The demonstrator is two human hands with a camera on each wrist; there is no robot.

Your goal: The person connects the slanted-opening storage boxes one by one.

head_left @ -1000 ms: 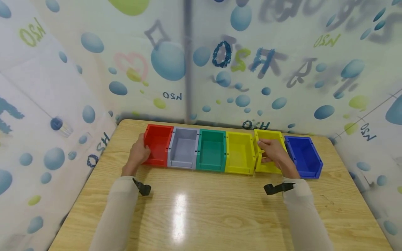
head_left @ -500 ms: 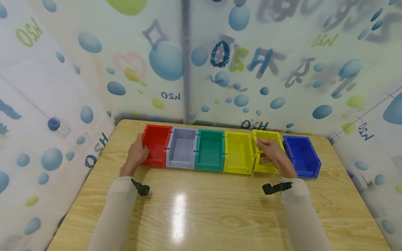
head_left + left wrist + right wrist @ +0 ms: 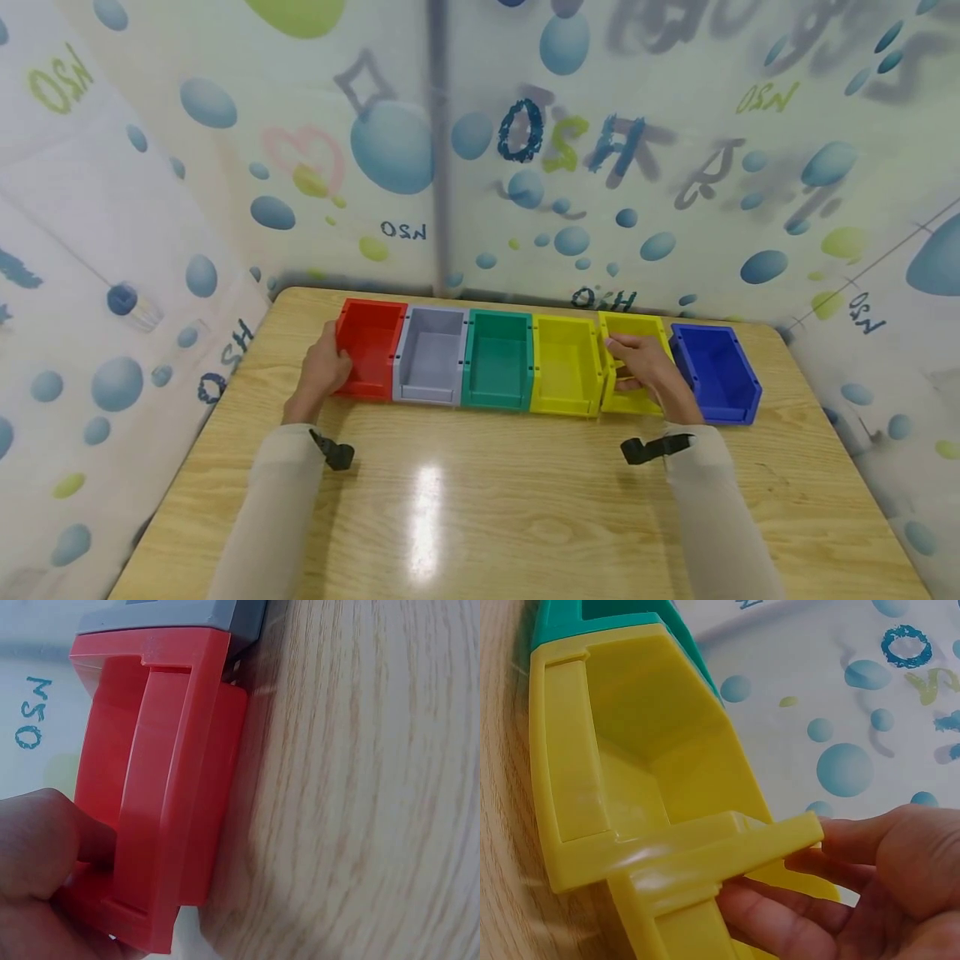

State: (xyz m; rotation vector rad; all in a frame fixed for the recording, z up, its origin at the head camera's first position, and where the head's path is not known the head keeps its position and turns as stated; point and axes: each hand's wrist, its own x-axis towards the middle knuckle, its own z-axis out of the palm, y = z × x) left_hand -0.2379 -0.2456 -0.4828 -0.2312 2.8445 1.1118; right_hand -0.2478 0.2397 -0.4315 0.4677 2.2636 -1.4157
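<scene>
At the left end of a row of plastic storage bins, my left hand [image 3: 321, 367] grips the side wall of the red bin [image 3: 371, 346]. In the left wrist view its thumb reaches inside that bin [image 3: 142, 787], while the other fingers are mostly hidden behind the wall. My right hand [image 3: 651, 371] holds the right-hand yellow bin [image 3: 630, 403] by its left wall. The right wrist view shows thumb and fingers [image 3: 780, 922] pinching this wall from both sides. It overlaps the edge of the other yellow bin [image 3: 577, 750].
Between the hands stand a grey bin [image 3: 433, 342], a green bin [image 3: 498, 350] and the left yellow bin, side by side. A blue bin [image 3: 716, 367] sits slightly askew at the right end. The wooden table [image 3: 510, 517] meets a patterned wall [image 3: 480, 217] behind the row.
The head view has shifted slightly, so the scene sits a little further left in it. Both hands keep their hold on the red and right-hand yellow bins.
</scene>
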